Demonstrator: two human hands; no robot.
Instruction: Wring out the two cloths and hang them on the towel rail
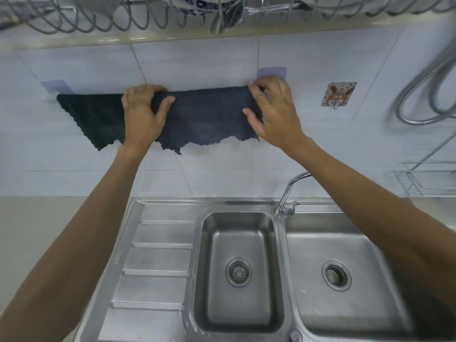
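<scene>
Two dark cloths hang side by side over the towel rail on the tiled wall. The black cloth [93, 119] hangs at the left, next to the rail's left bracket [48, 97]. The dark grey cloth [207, 117] hangs to its right. My left hand [144, 114] grips the grey cloth's top left edge, thumb in front. At the cloth's top right corner my right hand [274, 112] pinches it, just below the rail's right adhesive mount [271, 71]. The rail itself is hidden under the cloths.
A double steel sink [280, 243] with a ribbed drainboard [155, 255] lies below, its tap [290, 191] between the bowls. Overhead hangs a wire dish rack [148, 18]. A rabbit-print wall hook [338, 93], a metal hose [419, 95] and a wire shelf [429, 178] are at the right.
</scene>
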